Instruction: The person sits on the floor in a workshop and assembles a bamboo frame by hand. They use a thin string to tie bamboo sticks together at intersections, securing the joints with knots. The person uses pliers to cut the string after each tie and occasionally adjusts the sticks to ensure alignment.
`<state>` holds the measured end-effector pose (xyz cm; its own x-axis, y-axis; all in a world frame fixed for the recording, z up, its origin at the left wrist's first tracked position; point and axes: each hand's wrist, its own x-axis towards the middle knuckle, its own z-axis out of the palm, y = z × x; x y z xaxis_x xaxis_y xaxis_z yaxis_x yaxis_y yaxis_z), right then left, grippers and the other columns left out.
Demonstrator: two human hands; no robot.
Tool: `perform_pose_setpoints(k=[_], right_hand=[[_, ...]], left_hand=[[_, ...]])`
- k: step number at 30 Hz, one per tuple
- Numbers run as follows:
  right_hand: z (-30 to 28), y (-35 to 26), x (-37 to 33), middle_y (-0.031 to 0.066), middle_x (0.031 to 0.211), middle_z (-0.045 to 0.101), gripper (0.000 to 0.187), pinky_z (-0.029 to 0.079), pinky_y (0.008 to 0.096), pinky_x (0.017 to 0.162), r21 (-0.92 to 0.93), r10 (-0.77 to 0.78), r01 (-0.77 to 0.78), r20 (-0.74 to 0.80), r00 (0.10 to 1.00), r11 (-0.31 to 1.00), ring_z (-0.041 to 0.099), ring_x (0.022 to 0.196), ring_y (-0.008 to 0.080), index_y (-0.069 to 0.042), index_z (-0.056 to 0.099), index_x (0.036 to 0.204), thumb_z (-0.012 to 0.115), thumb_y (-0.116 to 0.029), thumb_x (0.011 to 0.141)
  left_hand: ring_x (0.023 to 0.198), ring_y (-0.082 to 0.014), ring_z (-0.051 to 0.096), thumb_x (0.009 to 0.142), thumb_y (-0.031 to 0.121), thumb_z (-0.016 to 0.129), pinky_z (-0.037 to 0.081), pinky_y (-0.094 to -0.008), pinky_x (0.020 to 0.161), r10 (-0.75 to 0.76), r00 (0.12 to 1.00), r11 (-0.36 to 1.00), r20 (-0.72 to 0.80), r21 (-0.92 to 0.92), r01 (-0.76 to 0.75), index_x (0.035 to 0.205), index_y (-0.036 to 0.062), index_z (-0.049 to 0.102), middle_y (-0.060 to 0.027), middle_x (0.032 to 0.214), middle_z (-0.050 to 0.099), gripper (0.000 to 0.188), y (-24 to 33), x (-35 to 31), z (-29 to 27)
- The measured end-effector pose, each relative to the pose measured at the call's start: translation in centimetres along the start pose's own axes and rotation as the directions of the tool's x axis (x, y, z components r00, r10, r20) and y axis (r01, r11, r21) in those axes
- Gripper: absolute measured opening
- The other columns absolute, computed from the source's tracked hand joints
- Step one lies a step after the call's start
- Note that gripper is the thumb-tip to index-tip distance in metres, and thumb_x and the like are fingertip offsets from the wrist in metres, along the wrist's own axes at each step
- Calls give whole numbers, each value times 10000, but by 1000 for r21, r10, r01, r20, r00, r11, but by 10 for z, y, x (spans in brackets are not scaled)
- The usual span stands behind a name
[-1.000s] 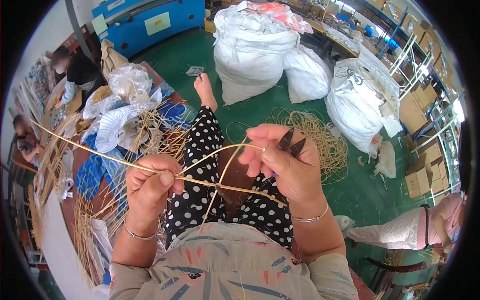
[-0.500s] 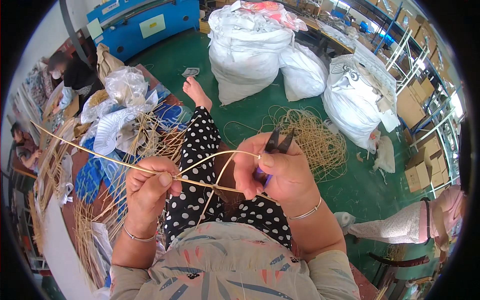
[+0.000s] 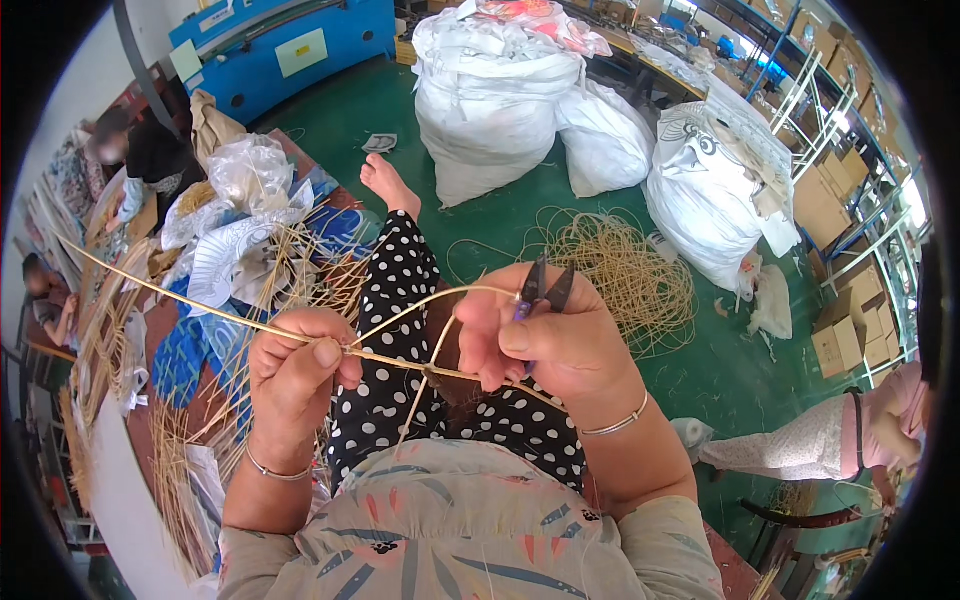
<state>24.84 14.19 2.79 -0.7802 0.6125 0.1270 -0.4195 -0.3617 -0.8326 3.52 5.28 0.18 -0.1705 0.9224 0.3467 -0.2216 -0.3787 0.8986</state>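
Item: one long cane strip [image 3: 200, 302], which lay above your polka-dot trousers [image 3: 402, 265], pinched by thumb and fingers of your left hand [image 3: 303, 365]. Item: one pair of cutters [image 3: 561, 291] (dark, purple-handled, jaws parted), which your right hand's [image 3: 572, 345] curled fingers grasped near an arched cane's [image 3: 430, 296] end. Item: one cane coil [image 3: 625, 280], which sat far right on the green floor [image 3: 740, 390].

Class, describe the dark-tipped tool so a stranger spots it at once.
Find the polka-dot trousers near the centre, then the right hand beside them. That hand holds the tool, set apart from the pale, thin strips by its two dark, pointed tips and purple handle.
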Motion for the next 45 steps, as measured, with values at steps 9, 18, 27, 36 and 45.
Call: perform_pose_setpoints(k=[9, 18, 27, 36, 45], right_hand=[[-2, 8, 3, 110, 654, 577, 331, 301, 209, 395, -157, -108, 84, -151, 983, 984, 493, 463, 120, 6, 548, 1004, 593, -122, 703], [-2, 9, 7, 116, 697, 596, 265, 315, 201, 400, -138, -42, 17, -177, 983, 990, 519, 486, 122, 4, 542, 975, 584, -132, 751], [-8, 14, 3, 145, 763, 611, 193, 372, 182, 434, 12, -74, 75, -57, 996, 997, 571, 545, 133, 6, 553, 936, 594, -89, 773], [-1, 10, -5, 158, 773, 610, 203, 399, 197, 452, -84, -155, 148, -93, 983, 985, 600, 591, 172, 33, 569, 941, 587, -46, 755], [4, 8, -11, 149, 809, 613, 233, 449, 213, 537, -281, -284, 247, -99, 954, 927, 599, 674, 164, 54, 570, 963, 585, -18, 742]], left_hand=[[502, -123, 501, 771, 155, 571, 414, -229, 458, 34, 999, 999, 37, 10, -35, 779, -27, 559, -103, 625, 556, 183, 0, -1, -1], [507, -125, 499, 772, 142, 566, 410, -234, 461, 46, 999, 999, 30, -4, -46, 782, -29, 557, -107, 629, 547, 172, -3, -4, -2], [494, -125, 490, 767, 148, 561, 398, -229, 451, 47, 999, 998, 5, -31, -46, 787, -28, 556, -108, 620, 545, 177, -6, -6, -5], [493, -116, 489, 771, 169, 572, 389, -217, 446, 49, 999, 998, -22, -25, -50, 785, -26, 555, -98, 618, 548, 196, -5, -6, -4], [500, -109, 492, 770, 173, 586, 383, -211, 446, 53, 998, 999, -36, 9, -52, 784, -15, 550, -92, 634, 548, 192, -4, -7, -2]])
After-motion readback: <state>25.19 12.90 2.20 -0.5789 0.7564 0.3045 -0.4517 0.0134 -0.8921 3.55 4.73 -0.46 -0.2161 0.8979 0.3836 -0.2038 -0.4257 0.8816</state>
